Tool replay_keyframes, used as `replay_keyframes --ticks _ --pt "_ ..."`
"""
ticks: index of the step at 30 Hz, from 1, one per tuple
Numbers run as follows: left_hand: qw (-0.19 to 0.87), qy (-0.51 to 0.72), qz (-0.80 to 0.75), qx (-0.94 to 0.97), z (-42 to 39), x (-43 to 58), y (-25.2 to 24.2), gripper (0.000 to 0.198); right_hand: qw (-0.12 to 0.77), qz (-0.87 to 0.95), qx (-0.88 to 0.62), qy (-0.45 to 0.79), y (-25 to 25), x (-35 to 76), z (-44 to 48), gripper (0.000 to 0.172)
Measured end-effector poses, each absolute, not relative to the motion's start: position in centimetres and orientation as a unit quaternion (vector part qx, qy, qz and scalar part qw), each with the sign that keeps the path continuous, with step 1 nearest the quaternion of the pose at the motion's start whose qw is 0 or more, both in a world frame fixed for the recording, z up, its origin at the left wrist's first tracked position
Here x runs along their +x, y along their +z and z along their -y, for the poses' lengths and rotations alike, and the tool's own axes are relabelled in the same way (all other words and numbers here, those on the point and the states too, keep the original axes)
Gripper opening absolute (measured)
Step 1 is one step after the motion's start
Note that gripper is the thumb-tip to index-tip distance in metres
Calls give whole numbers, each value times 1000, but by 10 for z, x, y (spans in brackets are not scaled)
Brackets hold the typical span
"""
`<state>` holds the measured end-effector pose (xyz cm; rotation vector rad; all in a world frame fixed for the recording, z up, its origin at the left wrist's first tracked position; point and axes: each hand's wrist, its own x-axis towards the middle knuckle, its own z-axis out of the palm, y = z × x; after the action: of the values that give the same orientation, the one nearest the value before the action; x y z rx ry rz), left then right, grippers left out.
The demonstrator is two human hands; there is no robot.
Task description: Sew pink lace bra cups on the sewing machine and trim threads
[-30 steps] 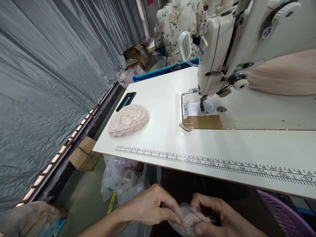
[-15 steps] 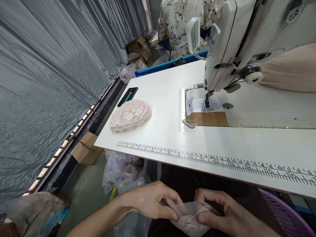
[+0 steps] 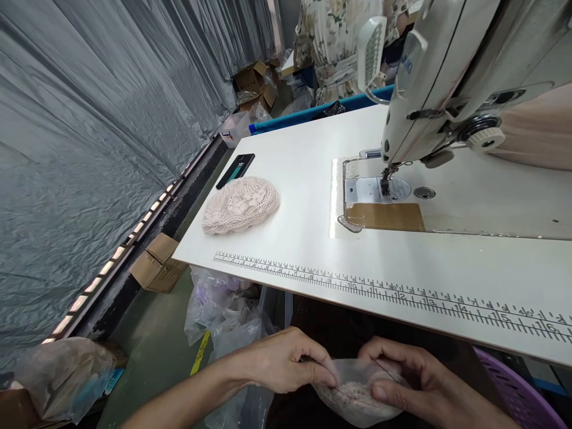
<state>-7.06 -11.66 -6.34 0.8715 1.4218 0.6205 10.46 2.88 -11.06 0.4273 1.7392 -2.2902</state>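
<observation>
Below the table's front edge, my left hand (image 3: 297,364) pinches the left edge of a pale lacy piece with a sheer layer (image 3: 357,399). My right hand (image 3: 413,378) grips the same piece from the right, its thumb pressed on the lace and its fingers behind. Whether the sheer layer is fabric or plastic, I cannot tell. A thin dark line, like a thread, runs over the piece beside my right fingers. On the table lies a cream crocheted lace cap (image 3: 241,204), apart from both hands.
A sewing machine (image 3: 429,83) stands on the white table (image 3: 295,238), which has a printed ruler along its front. A black phone (image 3: 236,171) lies behind the cap. A purple basket (image 3: 518,381) is below right; plastic bags (image 3: 223,310) and a carton (image 3: 156,262) are at left.
Both hands and the lacy piece have shifted slightly right in view. More of the lace shows between my hands. The whole view has turned a little; the cap stays on the table.
</observation>
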Motion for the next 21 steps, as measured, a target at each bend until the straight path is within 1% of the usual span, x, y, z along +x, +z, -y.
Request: replay_keyframes --ticks 3,5,9,12,14,17,21 --pt "626 265 -623 388 117 -70 -61 22 153 -589 120 -784 -112 100 -26 32" --pt "627 260 -621 391 117 -70 -60 20 150 -604 129 -772 -114 98 -25 29" --pt "645 253 -618 372 122 -74 -61 25 130 -631 145 -751 -115 100 -27 32" --pt "646 260 -624 355 124 -75 -63 29 154 -620 130 -758 -116 103 -27 33" --pt "654 268 -615 349 123 -74 -64 35 172 -617 118 -759 -115 103 -25 35" --pt "682 276 -584 345 123 -74 -63 52 184 -622 118 -751 -113 101 -23 40" --pt "700 266 -567 345 129 -75 -70 62 184 -627 125 -746 -109 99 -26 42"
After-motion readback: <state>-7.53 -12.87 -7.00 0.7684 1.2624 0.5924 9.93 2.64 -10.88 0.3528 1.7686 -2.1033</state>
